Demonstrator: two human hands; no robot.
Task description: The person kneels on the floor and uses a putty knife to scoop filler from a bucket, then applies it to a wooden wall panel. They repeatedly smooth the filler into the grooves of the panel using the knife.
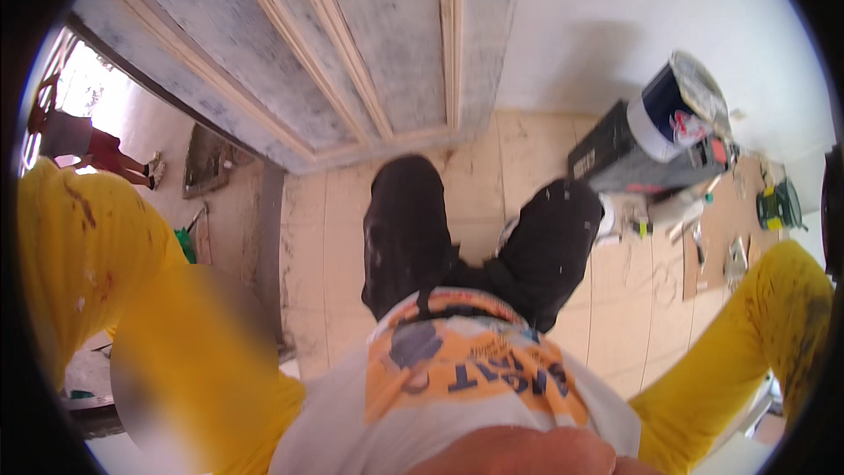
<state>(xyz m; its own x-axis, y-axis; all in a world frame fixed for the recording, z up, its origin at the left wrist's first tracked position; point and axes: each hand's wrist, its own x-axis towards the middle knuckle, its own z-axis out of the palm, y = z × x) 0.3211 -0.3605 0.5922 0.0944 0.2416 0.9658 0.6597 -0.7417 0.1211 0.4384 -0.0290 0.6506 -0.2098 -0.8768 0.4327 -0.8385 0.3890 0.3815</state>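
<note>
Neither of my hands shows. My left arm (97,229), in a paint-stained yellow sleeve, bends at the elbow by the left rim; a blurred patch covers part of it. My right arm (747,334), in a matching sleeve, bends near the right rim. Both forearms run back out of the picture, so what my hands hold or touch is hidden. Below me are my white shirt (343,422) with an orange print and my dark trousers (404,237), the knees bent. Ahead stands a grey, patchy panelled door (396,35) with bare wood mouldings.
A white bucket with a dark blue band (659,114) stands on a black case (607,154) by the wall. Tools lie on cardboard (703,273) beside a green container (778,204). Beyond the doorway are a shallow trough (211,161) and another person in red shorts (104,151).
</note>
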